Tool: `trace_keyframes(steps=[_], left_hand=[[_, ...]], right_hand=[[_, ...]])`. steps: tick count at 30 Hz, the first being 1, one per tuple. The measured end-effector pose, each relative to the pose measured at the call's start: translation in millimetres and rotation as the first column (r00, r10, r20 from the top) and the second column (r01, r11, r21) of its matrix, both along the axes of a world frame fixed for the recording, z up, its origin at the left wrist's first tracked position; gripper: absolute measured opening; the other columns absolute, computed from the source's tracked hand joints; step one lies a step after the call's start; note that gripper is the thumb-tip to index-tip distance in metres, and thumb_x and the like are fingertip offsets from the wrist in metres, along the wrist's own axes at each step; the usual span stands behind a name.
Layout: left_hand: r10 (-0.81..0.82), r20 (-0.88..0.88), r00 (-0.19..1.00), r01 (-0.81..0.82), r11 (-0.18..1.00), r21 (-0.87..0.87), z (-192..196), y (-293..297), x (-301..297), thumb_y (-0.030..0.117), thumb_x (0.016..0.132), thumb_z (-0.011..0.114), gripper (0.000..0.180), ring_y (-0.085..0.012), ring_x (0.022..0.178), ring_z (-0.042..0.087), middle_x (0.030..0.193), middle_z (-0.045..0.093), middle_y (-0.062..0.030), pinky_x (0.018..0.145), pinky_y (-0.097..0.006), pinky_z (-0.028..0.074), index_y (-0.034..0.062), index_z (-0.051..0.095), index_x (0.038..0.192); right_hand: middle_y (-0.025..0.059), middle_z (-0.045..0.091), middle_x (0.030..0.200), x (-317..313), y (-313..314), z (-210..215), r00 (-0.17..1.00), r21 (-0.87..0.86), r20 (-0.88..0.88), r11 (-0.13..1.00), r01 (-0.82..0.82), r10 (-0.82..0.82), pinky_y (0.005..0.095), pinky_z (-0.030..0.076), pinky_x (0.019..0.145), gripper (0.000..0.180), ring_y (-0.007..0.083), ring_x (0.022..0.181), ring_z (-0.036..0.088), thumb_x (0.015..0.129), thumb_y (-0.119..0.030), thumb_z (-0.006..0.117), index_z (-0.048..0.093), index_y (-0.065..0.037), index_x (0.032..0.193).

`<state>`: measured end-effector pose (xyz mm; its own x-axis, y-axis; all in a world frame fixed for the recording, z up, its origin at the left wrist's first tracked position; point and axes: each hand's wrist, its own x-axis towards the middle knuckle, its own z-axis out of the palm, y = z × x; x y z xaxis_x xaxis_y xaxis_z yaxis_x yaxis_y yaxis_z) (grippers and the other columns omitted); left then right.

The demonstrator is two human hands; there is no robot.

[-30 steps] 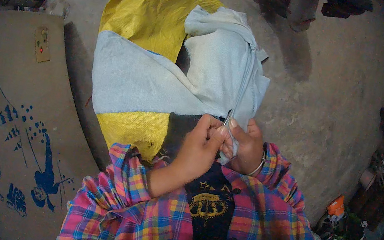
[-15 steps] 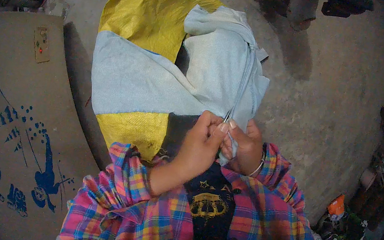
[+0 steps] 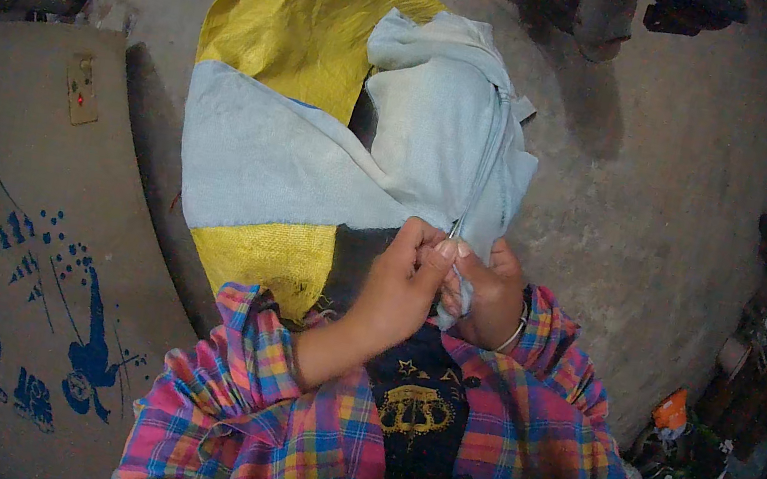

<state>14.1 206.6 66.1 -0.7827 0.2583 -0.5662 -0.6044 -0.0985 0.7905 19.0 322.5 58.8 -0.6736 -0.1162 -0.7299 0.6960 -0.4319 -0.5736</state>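
Pale blue denim-like cloth (image 3: 433,126) lies spread across my lap, with one part folded out to the left. My left hand (image 3: 405,279) pinches the cloth's seamed edge between thumb and fingertips. Right beside it, my right hand (image 3: 494,297) grips the same edge, and a small gathered bit of cloth hangs below its thumb. The two thumbs almost touch. A thin dark line shows just above the fingertips; whether it is a tool or a fold I cannot tell. Under the cloth is a yellow woven sack (image 3: 288,21), showing at its far and near sides.
At left stands a grey-brown panel (image 3: 25,139) with blue printing and a small plate bearing a red light. Concrete floor (image 3: 652,213) stretches to the right. Dark objects (image 3: 594,11) sit at the far side, and clutter with an orange packet (image 3: 672,410) lies at right.
Both hands stay pinched on the cloth's edge, with only a slight shift of the fingers. A shiny sliver above the fingertips shows less now. The cloth and sack keep their places.
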Motion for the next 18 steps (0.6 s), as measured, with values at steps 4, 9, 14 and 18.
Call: trace_keyframes(steps=[4,9,14,18], left_hand=[[0.029,0.078,0.997,-0.036,0.996,0.082,-1.6,1.0,-0.2,0.021,0.085,0.041,0.021,-0.0109,0.05,0.051,0.059,0.052,-0.0075,0.046,-0.023,0.042,0.0001,0.038,0.085],[0.0,0.008,1.0,0.0,1.0,-0.011,-3.5,1.1,0.8,0.021,0.085,0.041,0.021,-0.0109,0.05,0.051,0.059,0.052,-0.0077,0.046,-0.024,0.042,0.0001,0.038,0.085],[0.025,0.032,0.999,-0.027,0.998,0.057,-3.1,-0.1,1.7,0.022,0.085,0.041,0.021,-0.0102,0.052,0.05,0.061,0.051,-0.0062,0.046,-0.022,0.04,0.0011,0.039,0.086],[0.084,0.221,0.972,-0.12,0.98,0.156,-2.4,-2.7,1.4,0.022,0.085,0.041,0.019,-0.0073,0.048,0.042,0.062,0.048,-0.0028,0.043,-0.02,0.035,0.0029,0.04,0.086]], right_hand=[[0.0005,0.047,0.058,0.5,-0.4,-0.7,1.0,0.004,0.016,1.0,0.001,-0.001,0.0225,0.034,0.038,0.017,0.0089,0.044,0.043,0.076,-0.015,0.05,0.045,-0.005,0.09],[0.0002,0.047,0.057,0.7,2.8,-1.7,0.999,0.001,0.0,0.999,-0.044,0.044,0.0217,0.034,0.039,0.015,0.0083,0.044,0.042,0.076,-0.014,0.05,0.046,-0.006,0.088],[0.0006,0.046,0.056,0.4,1.8,-1.3,0.998,0.025,0.021,0.998,-0.056,0.055,0.0216,0.033,0.038,0.015,0.0087,0.043,0.042,0.076,-0.017,0.051,0.046,-0.005,0.084],[0.0018,0.047,0.055,-2.3,0.5,3.6,0.999,0.014,0.042,1.0,-0.008,0.008,0.0218,0.033,0.037,0.014,0.0099,0.042,0.042,0.077,-0.018,0.05,0.046,-0.006,0.081]])
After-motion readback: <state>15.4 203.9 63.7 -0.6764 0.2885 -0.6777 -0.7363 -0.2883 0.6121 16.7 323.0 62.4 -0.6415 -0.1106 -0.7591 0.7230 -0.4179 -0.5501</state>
